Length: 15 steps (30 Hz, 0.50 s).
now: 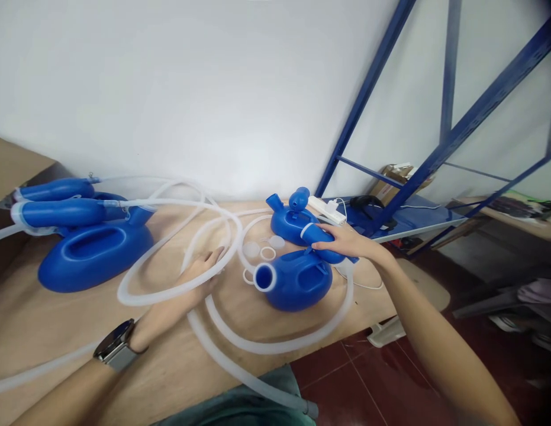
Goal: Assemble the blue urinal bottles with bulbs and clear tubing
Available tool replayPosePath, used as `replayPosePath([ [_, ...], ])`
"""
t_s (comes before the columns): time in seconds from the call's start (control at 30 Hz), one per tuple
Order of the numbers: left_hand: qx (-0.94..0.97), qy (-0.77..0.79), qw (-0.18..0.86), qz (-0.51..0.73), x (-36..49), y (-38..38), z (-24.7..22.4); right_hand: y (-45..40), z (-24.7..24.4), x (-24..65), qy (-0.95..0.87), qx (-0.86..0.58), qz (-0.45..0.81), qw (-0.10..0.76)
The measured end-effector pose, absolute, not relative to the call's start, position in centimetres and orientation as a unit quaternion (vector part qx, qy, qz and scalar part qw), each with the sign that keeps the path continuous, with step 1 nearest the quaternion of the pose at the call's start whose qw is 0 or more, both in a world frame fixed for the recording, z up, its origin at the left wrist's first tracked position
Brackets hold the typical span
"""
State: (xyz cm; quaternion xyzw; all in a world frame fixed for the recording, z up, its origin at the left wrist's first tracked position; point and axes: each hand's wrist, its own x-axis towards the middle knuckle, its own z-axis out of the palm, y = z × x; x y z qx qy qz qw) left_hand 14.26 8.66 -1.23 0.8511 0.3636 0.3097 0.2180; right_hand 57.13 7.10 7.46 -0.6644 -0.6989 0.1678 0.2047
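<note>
My right hand [340, 241] is wrapped round a blue funnel-like piece [314, 235] with a pale rim, above a blue jug [297, 281] whose open mouth faces left. Another blue jug [286, 223] stands just behind. On the table, my left hand [206, 269] has its fingers curled round a translucent hose, partly hidden behind a loop of white tubing [168, 294]. White rings [267, 254] and translucent discs [276, 242] lie between the hands and the jugs.
At the left, a large blue jug [95, 251] lies near blue bottle-shaped pieces [64, 213] and a cardboard box [18, 163]. A power strip [326, 210] sits by the blue metal rack [368, 89]. Hose runs over the table's front edge.
</note>
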Motion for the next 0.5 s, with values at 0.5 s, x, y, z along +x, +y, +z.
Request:
replayPosePath([
  [0.5,0.772,0.471,0.179,0.387,15.8,5.6,0.4,7.4,2.1,53.6,-0.561,-0.592,0.203,0.541],
])
